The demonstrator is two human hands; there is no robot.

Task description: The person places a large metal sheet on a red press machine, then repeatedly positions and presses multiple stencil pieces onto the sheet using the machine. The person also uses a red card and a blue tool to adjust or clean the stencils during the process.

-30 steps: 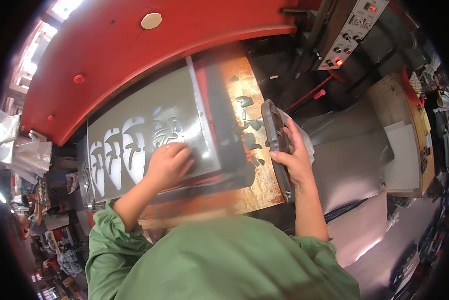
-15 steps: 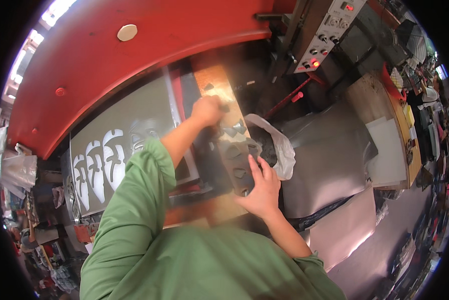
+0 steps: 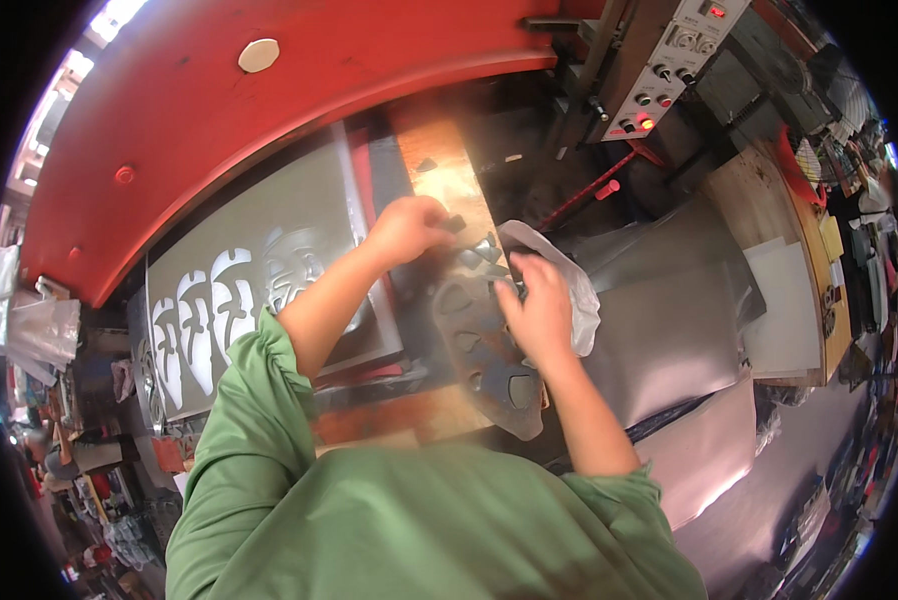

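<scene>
My left hand is over the orange-lit board, its fingers closed on a small dark offcut at the fingertips. To its right, my right hand has thumb and fingers apart, beside the upper part of a grey, sole-shaped cutting die with several openings. Dark material shows in some of these openings. More small dark offcuts lie between the hands, and a single scrap sits farther up the board. A white plastic bag is right behind my right hand.
Left lies a grey sheet with several white shoe-part cutouts and a clear embossed shape. A red machine beam spans the far side. A control panel stands far right, above dark sheets and a wooden table.
My right hand has moved up and away from the die's lower end, uncovering it. My left hand has come slightly nearer, and the whole view has shifted a little.
</scene>
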